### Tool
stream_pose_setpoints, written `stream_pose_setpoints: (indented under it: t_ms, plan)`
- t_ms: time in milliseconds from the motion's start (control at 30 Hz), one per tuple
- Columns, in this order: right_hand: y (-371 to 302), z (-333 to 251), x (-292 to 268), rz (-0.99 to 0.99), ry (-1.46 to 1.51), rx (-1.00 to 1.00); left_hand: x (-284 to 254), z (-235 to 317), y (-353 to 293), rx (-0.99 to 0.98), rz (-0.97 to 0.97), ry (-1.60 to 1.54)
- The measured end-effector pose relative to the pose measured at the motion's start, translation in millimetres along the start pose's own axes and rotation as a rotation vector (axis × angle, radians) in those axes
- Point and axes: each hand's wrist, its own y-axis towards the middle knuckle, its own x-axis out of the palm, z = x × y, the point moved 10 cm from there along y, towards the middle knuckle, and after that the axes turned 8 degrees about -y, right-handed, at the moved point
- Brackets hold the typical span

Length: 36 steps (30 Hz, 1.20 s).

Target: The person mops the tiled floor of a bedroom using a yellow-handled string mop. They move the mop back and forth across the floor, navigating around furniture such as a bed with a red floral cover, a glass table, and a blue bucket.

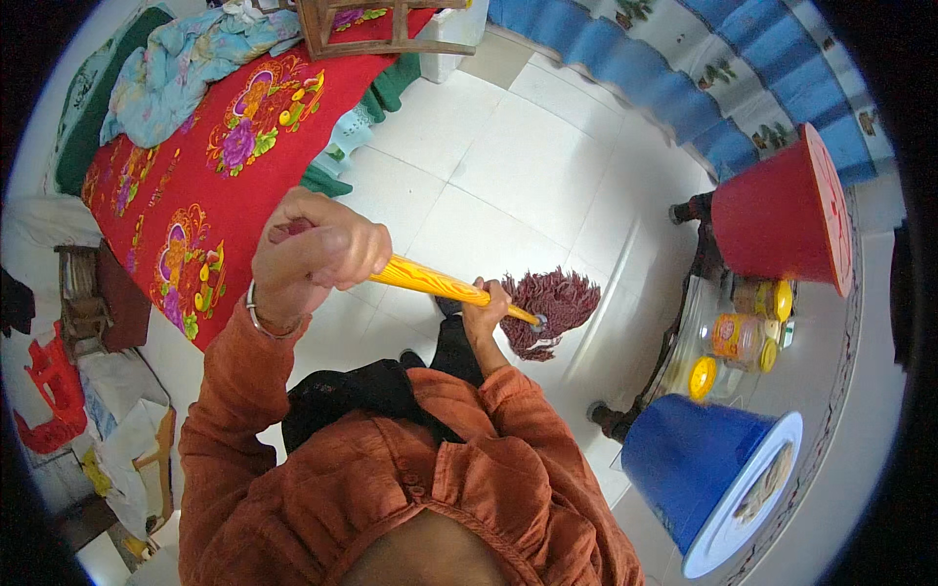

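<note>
Slanted yellow-handled mop (440, 282), maroon strands (565, 298) splayed on white floor (513, 210)

Yellow mop handle (427, 279), maroon mop head (562, 296), red flower-patterned bedspread (200, 195), blue-and-white curtain (718, 83)

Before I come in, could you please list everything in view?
Floor: one, whitish tile, centre
Mop handle: one, yellow, centre
Mop head: one, dark red, on floor
Bedspread: one, red floral, upper left
Quilt: one, light blue, on bedspread
Wooden frame: one, brown, top
Curtain: one, blue and white, upper right
Red bucket: one, red, right
Blue bucket: one, blue, lower right
Jars: at least three, yellow-lidded, between buckets
Clutter: uncounted, mixed colours, left
Sleeves: two, rust-orange, lower centre
Left grip: one, bare, around upper handle
Right grip: one, bare, around lower handle
</note>
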Motion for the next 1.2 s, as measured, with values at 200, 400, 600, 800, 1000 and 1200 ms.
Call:
stream_pose_setpoints:
  t_ms: [200,400,600,800,1000,1200]
  plan:
    - [80.2,-8.3,66.1,-0.015,-0.058,-0.15,-69.2,3.1,29.7,0.111,0.21,-0.003]
    - [165.4,17.0,166.0,-0.344,0.094,-0.346,-133.0,-22.7,31.4,0.17,0.436,0.116]
    - [198.7,16.5,241.4,-0.543,-0.1,-0.652,-162.4,-68.0,-11.1,0.207,0.854,0.145]
    - [158.7,-30.7,303.0,-0.979,-0.028,-0.87,-150.3,-55.6,-78.0,0.33,1.093,0.172]
    - [21.2,-99.1,335.9,-1.283,-0.025,-1.182,-106.8,-5.4,-193.4,0.293,1.538,0.284]
    - [-193.1,-177.2,287.7,-1.639,-0.005,-1.333,-24.8,41.4,-372.7,0.601,1.694,-0.018]
